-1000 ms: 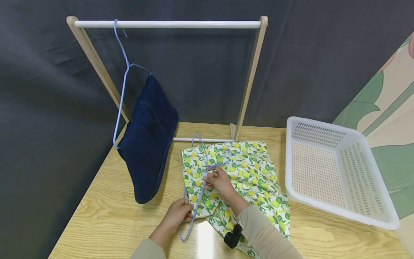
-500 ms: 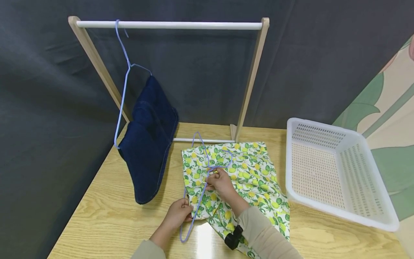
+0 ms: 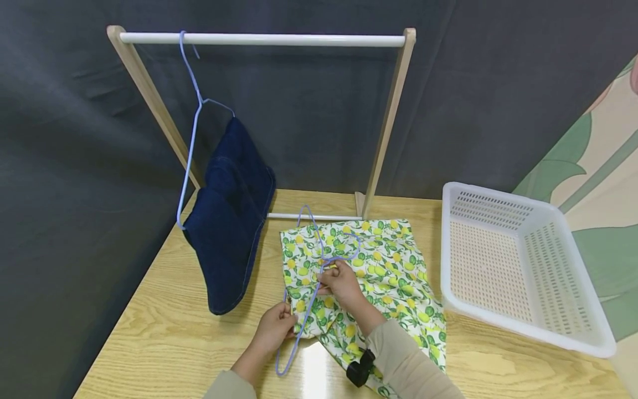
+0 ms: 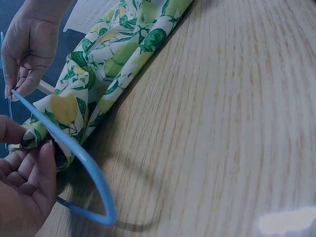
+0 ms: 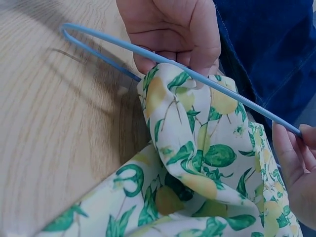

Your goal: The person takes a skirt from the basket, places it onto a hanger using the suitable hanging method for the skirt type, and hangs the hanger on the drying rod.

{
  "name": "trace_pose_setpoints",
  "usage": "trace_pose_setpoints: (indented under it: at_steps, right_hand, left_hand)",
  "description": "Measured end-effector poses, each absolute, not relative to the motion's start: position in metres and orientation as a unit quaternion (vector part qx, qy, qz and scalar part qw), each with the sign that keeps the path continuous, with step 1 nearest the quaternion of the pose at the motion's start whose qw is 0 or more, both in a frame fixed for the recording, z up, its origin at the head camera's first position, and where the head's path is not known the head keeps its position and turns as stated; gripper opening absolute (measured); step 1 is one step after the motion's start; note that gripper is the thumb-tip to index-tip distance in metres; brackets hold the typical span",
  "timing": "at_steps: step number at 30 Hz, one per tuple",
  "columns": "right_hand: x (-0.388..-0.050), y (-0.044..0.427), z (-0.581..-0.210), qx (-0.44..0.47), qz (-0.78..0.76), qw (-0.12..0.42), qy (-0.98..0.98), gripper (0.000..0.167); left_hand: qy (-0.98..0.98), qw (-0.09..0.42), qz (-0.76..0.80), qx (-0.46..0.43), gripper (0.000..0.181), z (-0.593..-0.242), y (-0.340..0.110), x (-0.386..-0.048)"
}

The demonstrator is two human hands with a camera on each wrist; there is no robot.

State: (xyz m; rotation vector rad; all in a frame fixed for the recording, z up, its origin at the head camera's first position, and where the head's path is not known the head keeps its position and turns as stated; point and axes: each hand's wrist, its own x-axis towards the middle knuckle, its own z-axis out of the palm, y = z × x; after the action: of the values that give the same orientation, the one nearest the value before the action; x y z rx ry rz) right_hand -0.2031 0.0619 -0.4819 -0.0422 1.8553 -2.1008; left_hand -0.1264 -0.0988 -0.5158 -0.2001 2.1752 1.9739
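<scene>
My left hand [image 3: 273, 327] pinches the near left edge of a lemon-print cloth garment [image 3: 389, 266] spread on the table; its exact kind is unclear. A thin lilac-blue hanger [image 3: 310, 306] lies over the garment's left part, with its hook pointing right. My right hand [image 3: 344, 285] pinches this hanger just below its neck. In the left wrist view, the hanger's bent end [image 4: 106, 197] loops out past the left fingers. The right wrist view has one hanger arm [image 5: 232, 94] passing above the cloth, while the other arm is partly hidden behind it.
A wooden rack with a white rail [image 3: 289, 39] stands at the back. On its left side hangs a dark blue denim piece [image 3: 229, 221] on another hanger [image 3: 191, 133]. To the right sits a white perforated plastic basket [image 3: 451, 249] on the wooden table [image 3: 164, 332].
The lilac-blue hanger has turned slightly: its hook shifted a little right and its lower end a little toward the near edge. Both hands keep their holds.
</scene>
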Motion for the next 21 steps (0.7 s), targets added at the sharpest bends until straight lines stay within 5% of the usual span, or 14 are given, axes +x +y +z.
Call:
trace_pose_setpoints:
  at_steps: [15,21]
  right_hand:
    - [-0.1999,0.0690,-0.4873,-0.010,-0.718,0.165,0.676,0.063]
    - [-0.1995,0.0717,-0.4893,-0.011,-0.721,0.160,0.674,0.048]
  left_hand:
    - [0.747,0.064,0.655,-0.090,0.010,-0.5114,-0.1053,-0.1328]
    - [0.731,0.060,0.673,-0.094,0.011,-0.5078,-0.1051,-0.1324]
